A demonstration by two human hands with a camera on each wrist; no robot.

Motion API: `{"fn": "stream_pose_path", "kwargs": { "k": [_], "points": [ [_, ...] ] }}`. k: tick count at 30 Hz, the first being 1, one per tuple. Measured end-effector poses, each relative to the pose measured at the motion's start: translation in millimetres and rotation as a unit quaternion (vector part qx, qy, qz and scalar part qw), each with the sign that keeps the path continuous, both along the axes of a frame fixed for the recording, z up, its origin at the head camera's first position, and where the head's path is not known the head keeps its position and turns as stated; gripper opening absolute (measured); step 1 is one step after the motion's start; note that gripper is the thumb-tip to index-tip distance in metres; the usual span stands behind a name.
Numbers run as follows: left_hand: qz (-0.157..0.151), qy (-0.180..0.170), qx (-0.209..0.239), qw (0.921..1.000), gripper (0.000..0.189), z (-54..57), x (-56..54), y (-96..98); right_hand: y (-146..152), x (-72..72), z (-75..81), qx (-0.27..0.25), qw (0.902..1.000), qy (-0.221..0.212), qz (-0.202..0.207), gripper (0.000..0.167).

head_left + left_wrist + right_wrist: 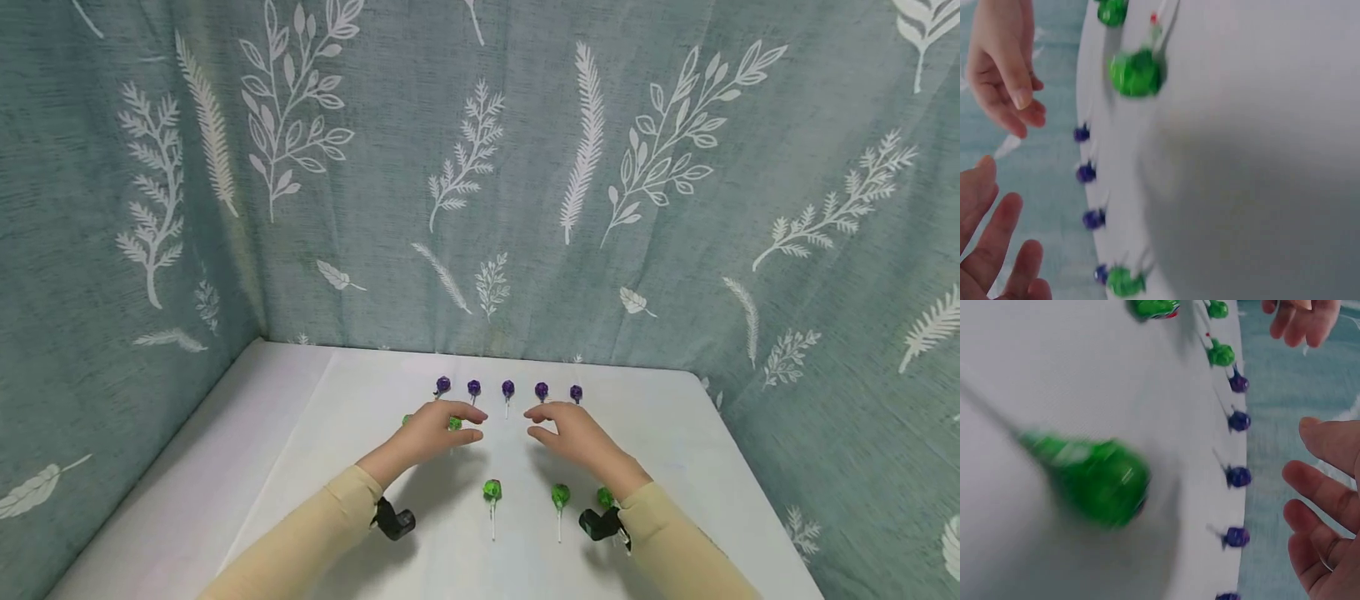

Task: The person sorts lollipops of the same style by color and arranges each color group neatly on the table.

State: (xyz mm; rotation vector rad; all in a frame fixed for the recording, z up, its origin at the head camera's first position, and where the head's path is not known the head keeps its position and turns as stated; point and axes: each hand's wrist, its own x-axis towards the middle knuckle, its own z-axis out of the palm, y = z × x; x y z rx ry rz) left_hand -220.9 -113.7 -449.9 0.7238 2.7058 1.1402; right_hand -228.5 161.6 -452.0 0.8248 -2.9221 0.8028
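Observation:
My left hand [435, 429] hovers over the white table with its fingers relaxed and nothing in them. Facing it across a gap, my right hand [577, 433] is also raised, fingers loosely bent and holding nothing. Just under the left hand, a green lollipop [454, 423] shows beside the fingers, with another [407, 419] mostly hidden behind the hand. In front lie a green lollipop [492, 490] and a second [560, 495], sticks toward me. A third green lollipop [605, 498] is partly covered by the right wrist. The right wrist view shows one green lollipop [1107, 481] close up, blurred.
Several purple lollipops, among them the middle one [508, 389], stand in a row along the far part of the table [315, 467]. A blue-green curtain [525, 183] with white leaf prints encloses the back and sides. Black wrist cameras sit under both forearms.

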Motion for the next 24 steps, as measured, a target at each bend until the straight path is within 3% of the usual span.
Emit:
{"fn": "stream_pose_path", "kwargs": {
  "k": [7,12,18,24],
  "points": [
    [-0.026,0.004,0.016,0.9995,0.027,-6.9,15.2,19.7,33,28.7,-6.8,0.007,0.999,-0.012,-0.043,0.03],
    [-0.022,-0.011,0.02,0.9995,0.034,-14.9,25.0,24.6,50,45.5,-16.1,-0.001,0.9993,-0.011,-0.036,0.028],
    [-0.008,-0.022,0.012,0.9997,0.035,-25.4,34.0,22.7,56,55.3,-27.8,0.003,0.9996,-0.026,-0.013,0.03],
    [-0.011,-0.031,0.005,0.9994,0.034,-33.9,37.6,25.5,60,57.9,-35.0,0.003,0.9994,-0.025,-0.022,0.028]
  ]
}}
